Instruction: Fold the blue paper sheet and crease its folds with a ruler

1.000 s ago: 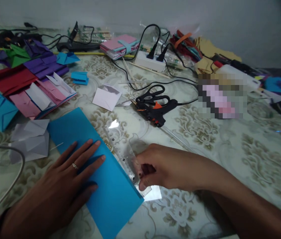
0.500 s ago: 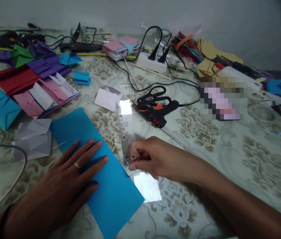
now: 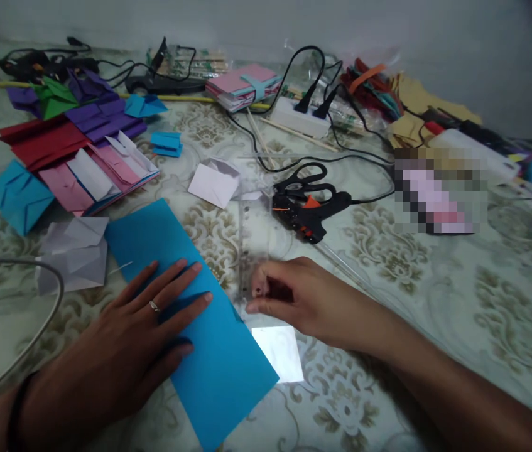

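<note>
Pinched between the right hand (image 3: pixel 294 300) fingers is a clear ruler (image 3: pixel 249 242), lying just right of the blue paper (image 3: pixel 185 314). Flat, fingers spread, the left hand (image 3: pixel 129 351) presses that paper onto the table (image 3: pixel 435 282); scissors (image 3: pixel 301 182) and a glue gun (image 3: pixel 310 213) lie beyond.

Left hand (image 3: pixel 119 351): bare, 1 thin silver-coloured ring on a finger.
Left wrist: 1 dark band (image 3: pixel 15 414) worn around it.
Right hand (image 3: pixel 294 298): bare, forearm without sleeve.
</note>
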Tool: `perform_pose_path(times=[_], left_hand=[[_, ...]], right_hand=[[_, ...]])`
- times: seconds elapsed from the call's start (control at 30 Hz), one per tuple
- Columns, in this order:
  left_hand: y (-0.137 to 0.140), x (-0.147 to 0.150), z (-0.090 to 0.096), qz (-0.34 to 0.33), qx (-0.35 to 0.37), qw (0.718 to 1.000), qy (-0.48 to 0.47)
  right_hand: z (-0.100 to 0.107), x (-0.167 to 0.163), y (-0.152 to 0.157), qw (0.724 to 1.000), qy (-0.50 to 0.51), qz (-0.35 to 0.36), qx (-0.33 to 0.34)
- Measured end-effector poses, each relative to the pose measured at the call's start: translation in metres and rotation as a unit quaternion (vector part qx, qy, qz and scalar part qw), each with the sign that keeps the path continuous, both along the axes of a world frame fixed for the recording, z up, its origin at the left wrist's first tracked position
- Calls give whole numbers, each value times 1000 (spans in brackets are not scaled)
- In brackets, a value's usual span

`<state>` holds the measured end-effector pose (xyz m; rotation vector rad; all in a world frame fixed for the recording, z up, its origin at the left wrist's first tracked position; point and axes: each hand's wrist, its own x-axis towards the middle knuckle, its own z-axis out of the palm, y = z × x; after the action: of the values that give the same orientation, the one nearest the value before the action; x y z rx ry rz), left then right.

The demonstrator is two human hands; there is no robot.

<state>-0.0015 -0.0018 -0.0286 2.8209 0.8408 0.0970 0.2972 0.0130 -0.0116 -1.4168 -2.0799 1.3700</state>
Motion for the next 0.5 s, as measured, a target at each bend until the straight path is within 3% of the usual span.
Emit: perform_pose_path(times=[0.1, 0.23, 0.4, 0.5], left_hand=[[-1, 0, 1, 4, -15, 1000, -13], [-3, 0, 2, -17, -32, 999, -34], [-3, 1, 4, -84, -65, 994, -13], [-3, 3, 7, -94, -77, 993, -3]], right_hand=[[-1, -3, -1, 999, 10, -32, 31], [-4, -4, -2, 1000, 13, 13, 11], [-10, -8, -6, 996, 38, -48, 69], [-10, -9, -7, 998, 35, -18, 49]])
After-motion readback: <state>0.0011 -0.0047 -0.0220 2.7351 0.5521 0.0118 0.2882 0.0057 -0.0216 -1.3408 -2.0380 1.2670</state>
